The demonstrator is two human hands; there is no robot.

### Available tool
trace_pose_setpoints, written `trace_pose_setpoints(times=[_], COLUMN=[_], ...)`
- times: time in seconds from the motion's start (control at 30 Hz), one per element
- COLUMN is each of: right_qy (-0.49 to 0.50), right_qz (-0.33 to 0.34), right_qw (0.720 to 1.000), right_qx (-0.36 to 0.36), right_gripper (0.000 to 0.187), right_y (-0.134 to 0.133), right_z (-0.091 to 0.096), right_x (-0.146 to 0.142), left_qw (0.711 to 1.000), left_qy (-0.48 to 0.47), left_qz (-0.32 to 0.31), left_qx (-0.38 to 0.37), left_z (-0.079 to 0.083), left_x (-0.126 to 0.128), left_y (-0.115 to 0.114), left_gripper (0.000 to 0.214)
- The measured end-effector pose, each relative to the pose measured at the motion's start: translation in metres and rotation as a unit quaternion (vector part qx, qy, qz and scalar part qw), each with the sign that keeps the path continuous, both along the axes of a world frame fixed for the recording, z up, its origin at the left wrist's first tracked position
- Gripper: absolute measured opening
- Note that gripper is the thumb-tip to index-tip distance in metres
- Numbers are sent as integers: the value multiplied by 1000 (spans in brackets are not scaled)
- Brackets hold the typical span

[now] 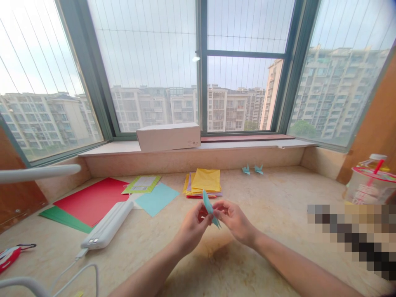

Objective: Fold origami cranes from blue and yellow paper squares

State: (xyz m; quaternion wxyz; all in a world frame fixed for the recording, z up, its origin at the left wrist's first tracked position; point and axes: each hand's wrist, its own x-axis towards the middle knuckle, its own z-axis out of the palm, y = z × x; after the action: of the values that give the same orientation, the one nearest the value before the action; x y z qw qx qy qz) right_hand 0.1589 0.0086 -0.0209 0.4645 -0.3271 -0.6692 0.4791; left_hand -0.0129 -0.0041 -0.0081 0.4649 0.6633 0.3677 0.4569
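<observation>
A partly folded piece of light blue origami paper point(208, 203) is held up above the counter between my two hands. My left hand point(194, 225) pinches its lower left side, thumb in front. From the right, my right hand point(233, 218) grips the same paper with thumb and fingertips. The paper stands tilted, narrow at both ends, and its far side is hidden. Just beyond my hands lies a stack of folded yellow paper point(208, 180) with purple and red layers under it. Two small blue paper cranes point(246, 169) sit farther back to the right.
On the left lie red sheets point(93, 200), a green sheet point(66, 219), a light blue sheet point(157, 199) and a yellow-green packet point(141, 184). A white power bank point(108, 226) with a cable is nearer. A white box point(168, 138) rests on the sill; a plastic cup point(369, 185) stands right.
</observation>
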Motion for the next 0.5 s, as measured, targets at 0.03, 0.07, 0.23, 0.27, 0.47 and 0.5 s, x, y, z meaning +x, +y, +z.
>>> trace_pose_setpoints(times=[0.03,0.07,0.23,0.27,0.47,0.5], right_qy=[-9,-15,18,21,86,93], right_qz=[0,1,6,1,-43,-33], right_qw=[1000,1000,999,999,995,995], right_qx=[4,12,37,36,21,12], right_gripper=[37,36,32,31,34,35], right_y=[-2,-3,-6,-6,-9,-10], right_z=[1,1,5,5,5,5], right_x=[0,0,2,2,1,1], left_qw=[1000,999,996,995,991,991], left_qy=[-13,-24,-70,-80,-108,-108], left_qz=[-9,-15,-51,-58,-76,-76], left_qx=[-8,-14,-26,-27,-29,-28], left_z=[0,1,4,4,5,6], left_x=[1,2,4,4,5,4], left_y=[-2,-3,-8,-8,-10,-10], left_gripper=[32,34,35,34,33,32])
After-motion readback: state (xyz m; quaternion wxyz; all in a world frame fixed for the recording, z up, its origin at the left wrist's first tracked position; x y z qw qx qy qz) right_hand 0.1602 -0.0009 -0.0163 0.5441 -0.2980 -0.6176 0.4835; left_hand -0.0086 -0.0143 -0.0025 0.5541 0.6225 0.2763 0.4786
